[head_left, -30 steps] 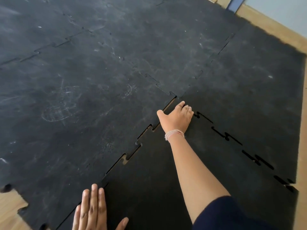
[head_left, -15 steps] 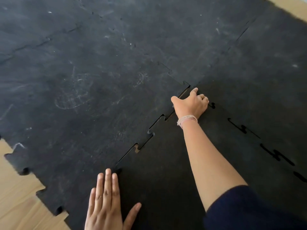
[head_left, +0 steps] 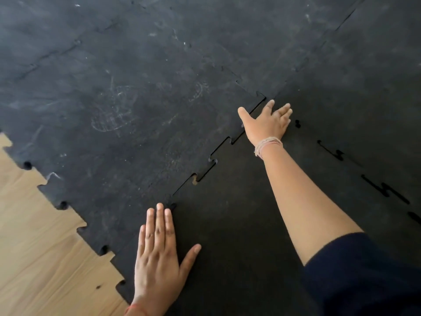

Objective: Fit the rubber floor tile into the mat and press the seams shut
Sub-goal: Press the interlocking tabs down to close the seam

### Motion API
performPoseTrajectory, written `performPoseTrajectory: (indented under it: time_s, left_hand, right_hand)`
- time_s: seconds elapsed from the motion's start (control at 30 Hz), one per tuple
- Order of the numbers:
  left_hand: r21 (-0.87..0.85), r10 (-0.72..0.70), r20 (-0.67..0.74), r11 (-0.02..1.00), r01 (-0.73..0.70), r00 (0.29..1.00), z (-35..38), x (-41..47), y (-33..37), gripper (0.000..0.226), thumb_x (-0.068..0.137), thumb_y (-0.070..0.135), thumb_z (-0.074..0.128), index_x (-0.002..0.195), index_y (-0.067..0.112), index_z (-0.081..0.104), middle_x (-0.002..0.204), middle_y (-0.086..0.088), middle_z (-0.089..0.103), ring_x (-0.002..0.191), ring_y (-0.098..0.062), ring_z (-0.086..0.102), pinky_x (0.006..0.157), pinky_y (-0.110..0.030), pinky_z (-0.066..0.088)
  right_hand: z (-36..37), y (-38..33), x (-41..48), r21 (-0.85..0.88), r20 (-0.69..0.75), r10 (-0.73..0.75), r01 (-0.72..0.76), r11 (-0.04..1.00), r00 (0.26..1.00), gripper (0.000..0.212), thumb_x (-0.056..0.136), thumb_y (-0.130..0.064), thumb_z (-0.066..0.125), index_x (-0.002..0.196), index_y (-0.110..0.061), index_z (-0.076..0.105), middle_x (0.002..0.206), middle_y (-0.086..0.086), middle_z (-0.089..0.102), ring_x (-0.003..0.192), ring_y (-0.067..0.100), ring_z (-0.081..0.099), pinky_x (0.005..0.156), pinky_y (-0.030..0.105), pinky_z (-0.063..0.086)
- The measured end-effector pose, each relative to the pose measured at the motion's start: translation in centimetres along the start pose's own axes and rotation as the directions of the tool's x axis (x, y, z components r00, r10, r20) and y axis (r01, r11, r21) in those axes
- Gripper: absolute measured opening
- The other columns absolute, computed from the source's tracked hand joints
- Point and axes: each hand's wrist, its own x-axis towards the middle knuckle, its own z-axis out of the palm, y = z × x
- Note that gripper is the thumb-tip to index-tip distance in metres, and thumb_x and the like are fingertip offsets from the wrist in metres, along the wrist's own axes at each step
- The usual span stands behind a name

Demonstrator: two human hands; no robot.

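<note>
While the mat [head_left: 141, 92] covered most of the floor, the rubber floor tile [head_left: 239, 236] lay at its near corner, tabs lined up w/ the notches but not seated. Left seam [head_left: 211, 160] showed open slots from mid-run up to the far corner; right seam [head_left: 337, 153] showed wider dark gaps. Judgement: pressing should run outward from the far corner, tab by tab, weight straight down, so no tab rides up on its neighbour; the right seam would likely need a sideways push first.

Right hand [head_left: 268, 124] rested at the tile's far corner, fingers spread, palm down, gripping nothing. Left hand [head_left: 157, 252] lay flat & open across the near end of the left seam, also holding nothing. Thread band [head_left: 267, 144] sat on the right wrist.

Wooden floor [head_left: 41, 247] showed at lower left. The tile's near edge was cut off by the frame bottom. Right seam ran out of frame at right. A dark sleeve [head_left: 364, 274] hid part of the tile. Whether the tabs under either palm were seated couldn't be told.
</note>
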Motion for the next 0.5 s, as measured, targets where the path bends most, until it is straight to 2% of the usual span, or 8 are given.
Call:
performPoseTrajectory:
  time_s: [0.07,0.13,0.2,0.27,0.33,0.4,0.5]
  left_hand:
    - [0.003,-0.004,-0.029,1.0,0.004,1.0,0.0,-0.2,0.3,0.083,0.083,0.06,0.025,0.139,-0.001,0.019,0.147,-0.018,0.016,0.138,-0.022,-0.003,0.11,-0.034,0.0]
    - [-0.039,-0.047,-0.062,0.998,0.045,0.997,0.1,-1.1,0.9,0.079,0.085,0.056,0.027,0.14,0.0,0.017,0.148,-0.019,0.015,0.138,-0.023,-0.003,0.111,-0.034,-0.002]
    - [-0.098,-0.162,-0.095,0.983,0.153,0.982,0.2,-2.6,1.1,0.08,0.086,0.056,0.025,0.141,-0.001,0.013,0.148,-0.02,0.012,0.139,-0.025,-0.003,0.111,-0.034,-0.004]
    - [-0.141,-0.322,-0.12,0.942,0.305,0.939,0.6,-4.1,0.4,0.084,0.085,0.062,0.017,0.141,0.0,0.009,0.149,-0.018,0.005,0.139,-0.026,-0.006,0.112,-0.037,-0.003]
    - [-0.163,-0.428,-0.113,0.898,0.408,0.897,1.1,-4.8,-0.6,0.091,0.081,0.07,0.008,0.141,0.001,0.005,0.149,-0.014,-0.001,0.138,-0.027,-0.007,0.113,-0.04,0.001]
    - [-0.166,-0.425,-0.092,0.898,0.407,0.901,1.3,-4.8,-1.4,0.09,0.082,0.069,0.007,0.139,0.0,0.009,0.148,-0.016,0.003,0.137,-0.031,0.001,0.113,-0.036,0.0]
    - [-0.166,-0.381,-0.074,0.916,0.365,0.922,1.2,-4.5,-1.5,0.083,0.087,0.061,0.014,0.138,-0.004,0.019,0.146,-0.021,0.014,0.137,-0.034,0.009,0.109,-0.034,0.0]
  right_hand:
    - [0.7,0.8,-3.8,-0.041,-0.001,-0.169,0.169,0.985,0.986,0.094,0.083,-0.067,0.035,0.146,-0.006,0.0,0.153,0.021,-0.012,0.14,0.033,-0.013,0.112,0.043,-0.006]
    - [2.1,1.6,-9.9,-0.056,0.052,-0.369,0.371,0.927,0.928,0.094,0.083,-0.069,0.028,0.145,-0.007,-0.005,0.153,0.017,-0.017,0.14,0.028,-0.018,0.112,0.04,-0.009]
    - [3.1,1.9,-15.9,-0.038,0.158,-0.534,0.545,0.837,0.831,0.093,0.082,-0.07,0.023,0.145,-0.009,-0.004,0.153,0.013,-0.016,0.14,0.025,-0.019,0.113,0.038,-0.009]
    - [4.0,1.9,-19.6,-0.025,0.226,-0.627,0.648,0.761,0.745,0.093,0.081,-0.071,0.025,0.146,-0.009,0.001,0.155,0.012,-0.008,0.141,0.024,-0.014,0.114,0.039,-0.004]
    - [4.4,0.9,-20.9,-0.038,0.214,-0.65,0.671,0.741,0.73,0.096,0.078,-0.071,0.034,0.145,-0.005,0.013,0.154,0.016,0.009,0.142,0.027,-0.001,0.114,0.039,0.001]
    - [4.6,-0.5,-21.1,-0.05,0.141,-0.63,0.641,0.766,0.764,0.096,0.074,-0.068,0.048,0.14,0.001,0.029,0.148,0.022,0.028,0.139,0.034,0.017,0.112,0.043,0.006]
    - [4.9,-1.7,-21.0,-0.031,0.095,-0.563,0.568,0.822,0.821,0.091,0.071,-0.058,0.064,0.135,0.002,0.038,0.14,0.023,0.041,0.136,0.035,0.027,0.111,0.042,0.007]
